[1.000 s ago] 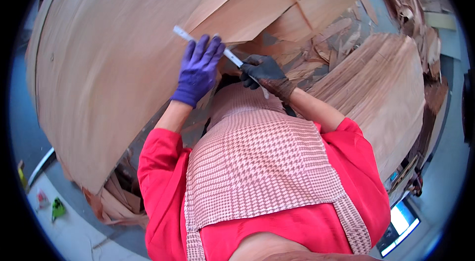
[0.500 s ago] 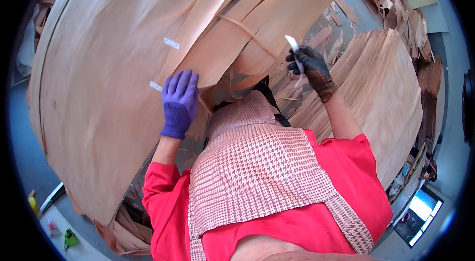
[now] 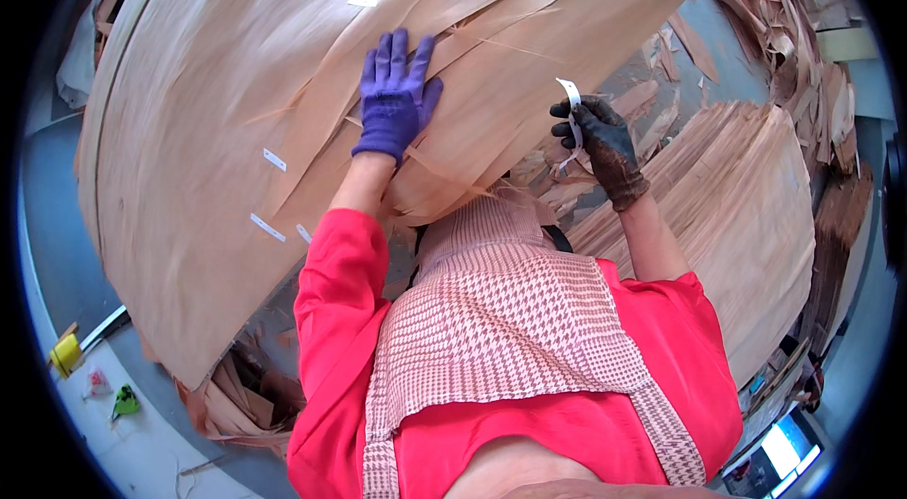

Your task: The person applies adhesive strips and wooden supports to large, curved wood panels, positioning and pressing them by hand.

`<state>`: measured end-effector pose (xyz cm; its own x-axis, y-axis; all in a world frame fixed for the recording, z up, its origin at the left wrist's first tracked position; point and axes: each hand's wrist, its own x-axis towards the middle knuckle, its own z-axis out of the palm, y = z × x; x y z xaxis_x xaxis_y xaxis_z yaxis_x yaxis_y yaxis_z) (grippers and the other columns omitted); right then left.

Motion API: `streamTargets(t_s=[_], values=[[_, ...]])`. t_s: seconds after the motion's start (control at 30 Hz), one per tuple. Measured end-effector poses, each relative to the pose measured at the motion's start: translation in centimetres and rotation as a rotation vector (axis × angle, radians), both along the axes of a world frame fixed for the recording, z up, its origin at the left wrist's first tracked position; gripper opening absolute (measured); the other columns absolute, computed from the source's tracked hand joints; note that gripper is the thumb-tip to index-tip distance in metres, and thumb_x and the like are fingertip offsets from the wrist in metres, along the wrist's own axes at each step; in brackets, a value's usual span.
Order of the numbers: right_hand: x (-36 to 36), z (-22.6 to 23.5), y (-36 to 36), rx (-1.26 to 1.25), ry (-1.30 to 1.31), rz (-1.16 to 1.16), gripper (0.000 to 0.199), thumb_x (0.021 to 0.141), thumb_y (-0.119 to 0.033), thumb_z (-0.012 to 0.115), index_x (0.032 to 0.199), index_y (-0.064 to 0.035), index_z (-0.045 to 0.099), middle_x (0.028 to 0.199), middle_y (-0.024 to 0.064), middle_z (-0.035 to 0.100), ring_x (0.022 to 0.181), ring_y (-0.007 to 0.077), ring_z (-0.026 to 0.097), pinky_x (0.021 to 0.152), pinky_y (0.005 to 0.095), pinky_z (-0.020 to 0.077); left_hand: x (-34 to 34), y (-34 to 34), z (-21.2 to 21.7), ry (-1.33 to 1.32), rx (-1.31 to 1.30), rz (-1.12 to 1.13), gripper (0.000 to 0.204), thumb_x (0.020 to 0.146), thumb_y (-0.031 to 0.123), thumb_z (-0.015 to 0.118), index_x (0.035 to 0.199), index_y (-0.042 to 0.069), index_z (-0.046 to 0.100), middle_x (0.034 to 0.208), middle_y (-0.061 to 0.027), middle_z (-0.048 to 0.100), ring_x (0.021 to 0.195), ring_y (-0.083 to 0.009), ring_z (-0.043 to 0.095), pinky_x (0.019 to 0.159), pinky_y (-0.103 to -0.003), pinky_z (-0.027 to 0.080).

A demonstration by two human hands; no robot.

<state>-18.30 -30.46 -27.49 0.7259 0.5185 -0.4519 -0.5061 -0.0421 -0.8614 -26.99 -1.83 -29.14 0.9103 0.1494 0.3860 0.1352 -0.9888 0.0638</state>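
Touching veneer (image 3: 208, 159): left hand (image 3: 395, 102), printed glove (image 3: 385, 129).

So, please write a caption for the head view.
Left hand on the veneer, right hand holding white tape.

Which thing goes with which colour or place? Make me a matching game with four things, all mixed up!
Things:
1. left hand
2. right hand
3. curved strip
4. apron

Colours and places:
A. white, held in a glove
B. check-patterned, worn over red clothing
C. in a dark, brown-stained glove
D. in a purple glove, on the big wood sheet

Right pairs: 1-D, 2-C, 3-A, 4-B
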Motion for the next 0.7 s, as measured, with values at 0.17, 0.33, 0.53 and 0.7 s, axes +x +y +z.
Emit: streamTargets(t_s=[0.17,0.33,0.53,0.7], values=[[1.9,-0.6,-1.0,-0.015,0.009,-0.041,0.025,0.094,-0.02,0.053,0.109,-0.0011,0.058,0.102,0.0089,0.065,0.082,0.0171,0.065,0.07,0.0263,0.0508,0.9,-1.1,0.5,-0.077,-0.084,-0.039,0.053,0.079,0.026,0.063,0.128,0.011,0.052,0.129,-0.0168,0.051,0.122,-0.0331,0.046,0.104,-0.05,0.031],[1.5,-0.4,-0.7,-0.025,-0.012,-0.088,0.024,0.094,-0.018,0.053,0.109,0.0005,0.057,0.101,0.0099,0.064,0.081,0.0174,0.064,0.068,0.0269,0.0517,5.1,-2.4,0.4,-0.112,-0.058,-0.205,0.054,0.076,0.018,0.065,0.128,0.013,0.053,0.125,-0.0099,0.055,0.119,-0.0301,0.049,0.104,-0.052,0.03],[-0.2,1.0,-2.2,-0.129,-0.023,-0.209,0.022,0.094,-0.016,0.052,0.107,0.0007,0.058,0.096,0.0101,0.065,0.078,0.0167,0.065,0.065,0.0261,0.0529,4.8,-1.3,0.3,-0.057,-0.027,-0.325,0.02,0.074,0.01,0.056,0.092,0.012,0.065,0.079,-0.003,0.06,0.099,-0.0217,0.058,0.108,-0.056,0.024],[0.0,0.4,-4.3,-0.149,-0.044,-0.274,0.02,0.094,-0.014,0.052,0.106,-0.0001,0.06,0.096,0.0095,0.065,0.077,0.016,0.065,0.064,0.0251,0.0528,-3.1,1.2,1.9,-0.133,-0.134,-0.254,0.022,0.074,0.009,0.055,0.094,0.01,0.064,0.083,-0.0057,0.059,0.094,-0.024,0.058,0.104,-0.054,0.032]])
